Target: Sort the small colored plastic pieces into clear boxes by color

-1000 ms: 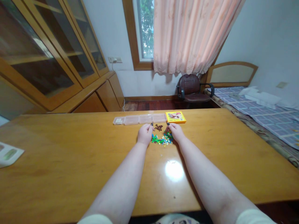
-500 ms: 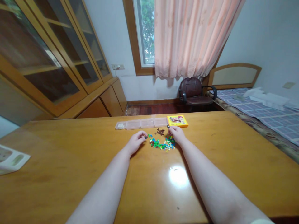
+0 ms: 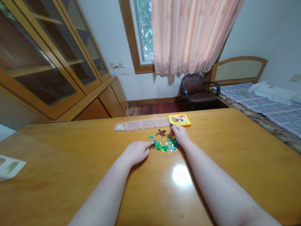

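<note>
A pile of small building bricks (image 3: 162,147), mostly green with blue, white, yellow and brown ones, lies on the wooden table (image 3: 150,194). My left hand (image 3: 137,153) stretches its index finger to the pile's left edge, touching the bricks there, while its other fingers curl under. At the pile's right side, my right hand (image 3: 180,135) has its fingers drawn together; whatever they hold is too small to make out. Just beyond the pile, between the hands, is a separate heap of brown bricks (image 3: 161,132). A couple of green and blue bricks (image 3: 150,137) lie apart at the upper left.
A clear compartmented plastic tray (image 3: 141,124) runs along the table's far side, with pale pieces in its left end. Against its right end lies a yellow box (image 3: 180,120). A white object (image 3: 10,168) sits at the left edge. Beyond the table stands an office chair (image 3: 194,88).
My left hand has moved down and slightly right, from beside the loose green brick to the pile's edge, its index finger now extended. My right hand has barely moved.
</note>
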Action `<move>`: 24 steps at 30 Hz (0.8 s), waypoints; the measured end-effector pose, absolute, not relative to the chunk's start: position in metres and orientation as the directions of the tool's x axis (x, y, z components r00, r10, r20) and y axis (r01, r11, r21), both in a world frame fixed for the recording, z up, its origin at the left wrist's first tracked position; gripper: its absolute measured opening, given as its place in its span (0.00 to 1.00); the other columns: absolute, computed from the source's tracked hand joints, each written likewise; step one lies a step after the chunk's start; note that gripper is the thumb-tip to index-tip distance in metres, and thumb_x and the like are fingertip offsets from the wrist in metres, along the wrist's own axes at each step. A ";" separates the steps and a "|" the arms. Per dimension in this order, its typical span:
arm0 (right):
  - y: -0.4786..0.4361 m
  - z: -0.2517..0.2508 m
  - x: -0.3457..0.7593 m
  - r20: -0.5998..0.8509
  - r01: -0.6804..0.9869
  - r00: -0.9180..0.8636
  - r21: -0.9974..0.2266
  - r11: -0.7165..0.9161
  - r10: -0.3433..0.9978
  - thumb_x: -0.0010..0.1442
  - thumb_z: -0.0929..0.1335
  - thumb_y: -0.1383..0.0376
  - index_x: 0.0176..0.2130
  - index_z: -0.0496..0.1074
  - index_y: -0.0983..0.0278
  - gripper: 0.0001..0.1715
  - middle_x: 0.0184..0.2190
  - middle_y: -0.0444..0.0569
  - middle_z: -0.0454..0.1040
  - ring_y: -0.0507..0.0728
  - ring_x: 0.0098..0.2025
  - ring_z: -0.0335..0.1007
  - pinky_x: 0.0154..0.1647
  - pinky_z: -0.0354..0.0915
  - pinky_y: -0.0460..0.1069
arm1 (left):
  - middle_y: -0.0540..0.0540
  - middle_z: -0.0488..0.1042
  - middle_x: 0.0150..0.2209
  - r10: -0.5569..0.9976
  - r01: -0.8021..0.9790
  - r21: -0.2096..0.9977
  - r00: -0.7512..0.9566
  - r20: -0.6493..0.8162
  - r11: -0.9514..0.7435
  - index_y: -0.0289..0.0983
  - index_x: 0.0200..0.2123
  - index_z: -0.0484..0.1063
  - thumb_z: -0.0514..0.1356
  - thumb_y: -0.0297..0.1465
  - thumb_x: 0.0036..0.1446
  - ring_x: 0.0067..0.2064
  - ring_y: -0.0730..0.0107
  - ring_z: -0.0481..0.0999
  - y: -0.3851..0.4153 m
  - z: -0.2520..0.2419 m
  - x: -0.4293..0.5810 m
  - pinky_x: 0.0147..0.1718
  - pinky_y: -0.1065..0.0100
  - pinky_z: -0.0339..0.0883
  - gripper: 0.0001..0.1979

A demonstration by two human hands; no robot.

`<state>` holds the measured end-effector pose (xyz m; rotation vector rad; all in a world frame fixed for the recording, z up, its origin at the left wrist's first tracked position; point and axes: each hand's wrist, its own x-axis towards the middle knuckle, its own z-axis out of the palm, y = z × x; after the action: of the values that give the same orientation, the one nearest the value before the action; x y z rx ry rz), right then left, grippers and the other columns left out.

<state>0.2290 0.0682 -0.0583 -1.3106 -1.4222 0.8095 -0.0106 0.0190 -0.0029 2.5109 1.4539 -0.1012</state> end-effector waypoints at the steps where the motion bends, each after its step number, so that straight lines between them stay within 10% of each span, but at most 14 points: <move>1: 0.068 -0.058 0.229 0.224 0.302 0.084 -0.935 0.189 0.971 0.55 0.59 0.57 0.17 0.66 0.64 0.21 0.16 0.44 0.65 0.52 0.22 0.62 0.26 0.56 0.46 | 0.47 0.74 0.49 0.862 0.884 0.129 0.466 -0.201 -0.449 0.51 0.57 0.63 0.47 0.32 0.58 0.46 0.59 0.75 0.014 0.000 -0.007 0.45 0.61 0.66 0.24; 24: 0.063 -0.059 0.227 0.249 0.450 -0.097 -0.853 0.266 0.964 0.59 0.59 0.55 0.19 0.64 0.64 0.24 0.17 0.43 0.65 0.52 0.23 0.61 0.26 0.54 0.46 | 0.32 0.74 0.46 0.885 0.971 0.005 0.218 -0.412 -0.238 0.33 0.64 0.48 0.47 0.40 0.58 0.46 0.49 0.75 -0.010 0.002 0.015 0.42 0.54 0.67 0.33</move>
<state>0.2275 0.0631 -0.0588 -1.3117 -1.6904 0.7638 0.0154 -0.0104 0.0018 2.2326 1.7507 -0.4772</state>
